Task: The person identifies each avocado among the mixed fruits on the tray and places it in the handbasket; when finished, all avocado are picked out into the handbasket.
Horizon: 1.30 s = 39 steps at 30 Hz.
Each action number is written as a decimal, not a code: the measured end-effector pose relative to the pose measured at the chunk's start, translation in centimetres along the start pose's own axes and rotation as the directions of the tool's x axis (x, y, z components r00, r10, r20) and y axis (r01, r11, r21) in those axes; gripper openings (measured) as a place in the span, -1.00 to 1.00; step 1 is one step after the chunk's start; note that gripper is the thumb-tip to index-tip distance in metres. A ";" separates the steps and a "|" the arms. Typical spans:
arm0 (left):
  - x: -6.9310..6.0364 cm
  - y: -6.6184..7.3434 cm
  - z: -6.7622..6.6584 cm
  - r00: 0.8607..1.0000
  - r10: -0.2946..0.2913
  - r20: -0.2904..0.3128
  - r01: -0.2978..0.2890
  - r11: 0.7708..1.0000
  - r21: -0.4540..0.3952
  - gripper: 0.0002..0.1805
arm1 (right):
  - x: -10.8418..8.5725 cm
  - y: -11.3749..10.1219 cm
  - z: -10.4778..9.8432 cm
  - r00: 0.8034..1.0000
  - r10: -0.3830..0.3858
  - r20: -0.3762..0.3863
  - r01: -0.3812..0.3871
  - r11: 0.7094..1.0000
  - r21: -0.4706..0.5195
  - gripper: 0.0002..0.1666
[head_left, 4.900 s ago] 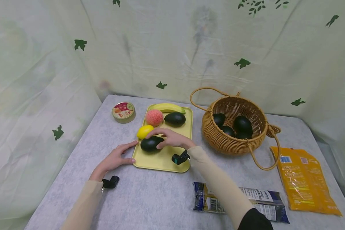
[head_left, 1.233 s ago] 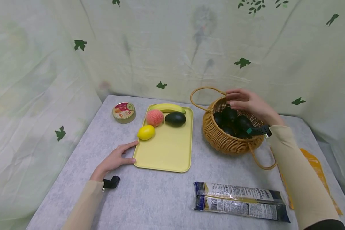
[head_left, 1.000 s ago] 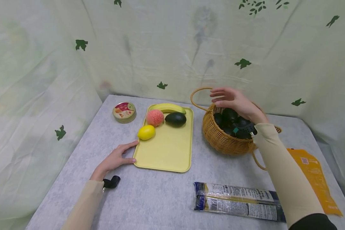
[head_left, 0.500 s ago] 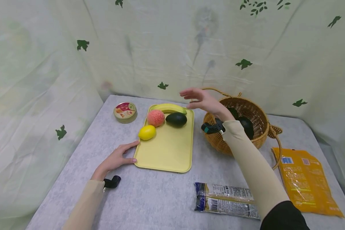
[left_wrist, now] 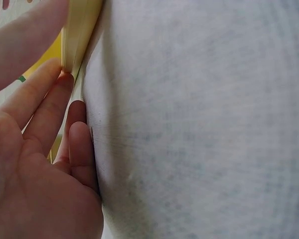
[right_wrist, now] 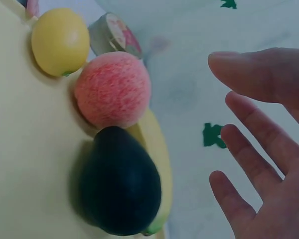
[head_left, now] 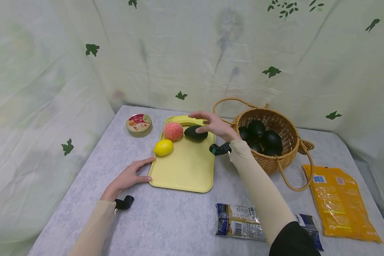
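Observation:
A pale yellow tray (head_left: 188, 172) bears a dark avocado (head_left: 192, 134), a pink peach (head_left: 173, 132), a lemon (head_left: 163, 147) and a banana (head_left: 178, 119). My right hand (head_left: 216, 126) hovers over the tray's far right part, fingers spread and holding nothing. Its thumb partly covers the avocado in the head view; the right wrist view shows that avocado (right_wrist: 120, 184) apart from the fingers. With thumb and fingertips, my left hand (head_left: 126, 179) touches the tray's left edge, its fingers extended. Several avocados (head_left: 256, 128) lie in the wicker basket (head_left: 268, 167) to the right.
A round tin (head_left: 139, 125) stands at the table's back left. An orange bag (head_left: 342, 202) lies at the right, near the basket's looped handle. Two long plastic packets (head_left: 243, 222) lie in front, partly under my right forearm. A patterned curtain (head_left: 192, 53) hangs behind.
The avocado my right hand gripped at the tray's front now lies in the basket. That hand has come back leftward, unladen, and lowered over the tray. My left hand has stayed put.

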State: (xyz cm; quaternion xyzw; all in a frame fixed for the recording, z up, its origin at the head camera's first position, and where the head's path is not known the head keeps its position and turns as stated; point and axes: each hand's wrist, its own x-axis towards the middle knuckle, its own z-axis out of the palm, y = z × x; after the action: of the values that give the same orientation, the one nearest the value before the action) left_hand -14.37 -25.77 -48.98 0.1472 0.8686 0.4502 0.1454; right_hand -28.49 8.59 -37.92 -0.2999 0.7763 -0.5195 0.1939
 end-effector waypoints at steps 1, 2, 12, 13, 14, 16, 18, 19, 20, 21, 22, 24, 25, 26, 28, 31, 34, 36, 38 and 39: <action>0.0 0.0 0.0 1.000 0.000 0.000 0.000 1.000 0.000 -0.19 | 0.1 0.3 0.2 1.000 0.005 -0.005 -0.005 1.000 0.006 -0.36; 0.0 0.0 0.0 1.000 0.001 0.000 -0.001 1.000 0.000 -0.19 | 0.2 0.6 0.4 1.000 0.010 -0.012 -0.009 1.000 0.014 -0.37; 0.0 0.0 0.0 1.000 0.004 -0.001 -0.004 1.000 -0.003 -0.19 | 0.7 4.2 1.9 0.986 0.068 -0.154 -0.068 0.998 0.001 -0.38; 0.0 0.0 0.0 1.000 0.003 -0.001 -0.003 1.000 -0.004 -0.19 | 0.7 4.5 2.0 0.983 0.076 -0.169 -0.079 0.997 -0.007 -0.37; 0.0 0.0 0.0 1.000 0.004 -0.001 -0.004 1.000 -0.004 -0.19 | 0.7 4.6 2.1 0.979 0.086 -0.183 -0.089 0.996 -0.011 -0.37; 0.0 0.1 0.0 1.000 0.003 -0.001 -0.003 1.000 -0.004 -0.19 | 0.8 4.8 2.4 0.973 0.105 -0.204 -0.107 0.994 0.001 -0.36; 0.0 0.1 0.0 1.000 0.001 -0.001 -0.001 1.000 -0.005 -0.19 | 0.9 4.9 2.7 0.967 0.127 -0.219 -0.121 0.992 0.039 -0.37; 0.0 0.1 0.0 1.000 -0.001 -0.002 0.001 1.000 -0.004 -0.19 | 0.9 4.8 2.9 0.965 0.138 -0.222 -0.128 0.990 0.059 -0.37; 0.0 0.1 0.0 1.000 -0.003 -0.003 0.003 1.000 -0.004 -0.19 | 0.8 4.3 3.0 0.964 0.151 -0.217 -0.138 0.988 0.075 -0.37; 0.0 0.1 0.0 1.000 -0.005 -0.003 0.005 1.000 -0.005 -0.19 | 0.9 4.2 3.1 0.962 0.161 -0.219 -0.146 0.986 0.082 -0.37; 0.0 0.1 0.0 1.000 -0.005 -0.003 0.005 1.000 -0.006 -0.19 | 0.9 4.1 3.2 0.960 0.168 -0.222 -0.154 0.985 0.080 -0.38; 0.0 0.1 0.1 1.000 -0.003 -0.002 0.003 1.000 -0.009 -0.19 | 1.1 4.1 3.4 0.956 0.188 -0.227 -0.177 0.982 0.070 -0.38; 0.0 0.0 0.1 1.000 -0.001 -0.001 0.001 1.000 -0.009 -0.20 | 1.1 4.1 3.6 0.953 0.201 -0.228 -0.192 0.979 0.063 -0.39; 0.0 0.0 0.1 1.000 0.001 0.000 -0.001 1.000 -0.010 -0.20 | 1.2 4.2 3.7 0.949 0.211 -0.234 -0.205 0.978 0.050 -0.39; 0.0 0.0 0.1 1.000 0.004 0.001 -0.004 1.000 -0.010 -0.20 | 1.5 4.9 3.9 0.943 0.223 -0.248 -0.223 0.974 0.030 -0.40; 0.1 0.0 0.1 1.000 0.004 0.003 -0.004 1.000 -0.010 -0.20 | 1.5 5.2 4.1 0.940 0.224 -0.257 -0.232 0.973 -0.001 -0.42; 0.0 0.1 0.1 1.000 0.002 0.003 -0.002 1.000 -0.010 -0.20 | 1.5 5.5 4.2 0.942 0.201 -0.269 -0.221 0.974 -0.047 -0.40; 0.0 0.1 0.1 1.000 0.004 0.002 -0.004 1.000 -0.008 -0.20 | 1.4 5.6 4.3 0.941 0.194 -0.278 -0.222 0.972 -0.073 -0.38; 0.0 0.0 0.1 1.000 0.008 0.001 -0.008 1.000 -0.009 -0.20 | 1.4 5.7 4.5 0.936 0.199 -0.291 -0.233 0.969 -0.088 -0.38; 0.0 0.0 0.1 1.000 0.009 0.000 -0.009 1.000 -0.009 -0.20 | 1.4 5.7 4.5 0.932 0.205 -0.299 -0.242 0.966 -0.091 -0.39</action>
State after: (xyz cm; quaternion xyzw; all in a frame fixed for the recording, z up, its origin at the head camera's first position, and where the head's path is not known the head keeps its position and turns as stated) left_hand -14.39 -25.74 -49.06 0.1507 0.8659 0.4546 0.1442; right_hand -28.23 6.14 -44.92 -0.1425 0.8565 -0.4820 0.1177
